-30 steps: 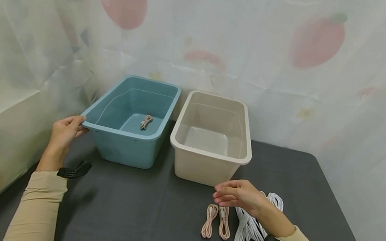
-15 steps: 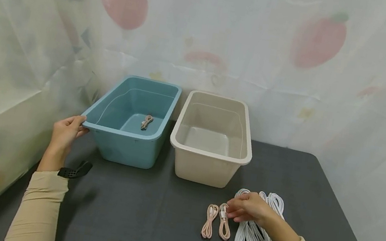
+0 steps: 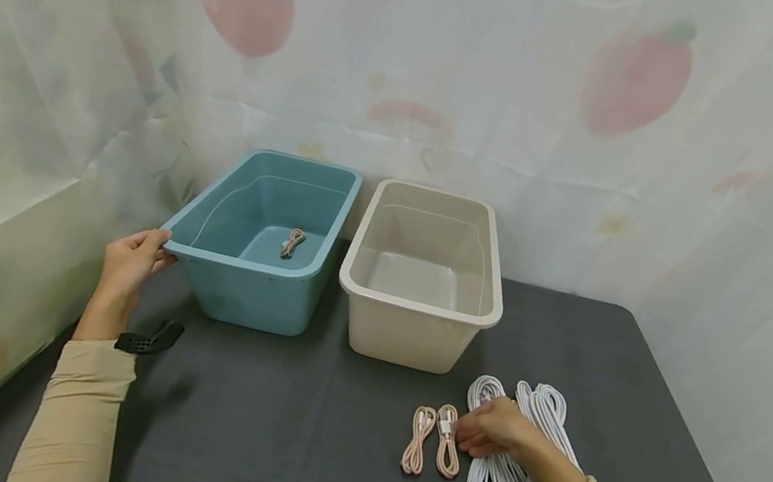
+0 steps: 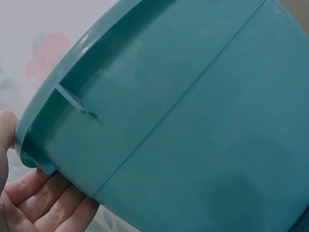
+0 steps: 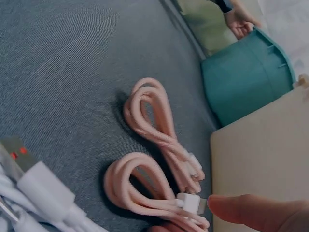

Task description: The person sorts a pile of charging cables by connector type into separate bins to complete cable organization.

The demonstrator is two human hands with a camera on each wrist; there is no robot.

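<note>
My left hand (image 3: 160, 249) grips the near-left corner of a blue bin (image 3: 248, 299), thumb on the rim and fingers (image 4: 43, 203) under it. One coiled pink cable (image 3: 292, 243) lies on the blue bin's floor. Two more pink cables lie side by side on the dark table. My right hand (image 3: 467, 432) pinches the top end of the right pink cable (image 3: 447, 455) by its white connector (image 5: 190, 203); a fingertip (image 5: 256, 211) touches it. The left pink cable (image 3: 417, 441) lies untouched beside it.
A beige bin (image 3: 410, 333) with nothing in it stands right of the blue bin (image 4: 193, 121). A bundle of white cables (image 3: 542, 409) lies under and behind my right wrist. A printed curtain (image 3: 414, 68) hangs behind and to the left of the table (image 3: 264, 441).
My right hand came down from above the pink cables and its fingers closed on the right one's top end. The left hand stayed on the blue bin's corner.
</note>
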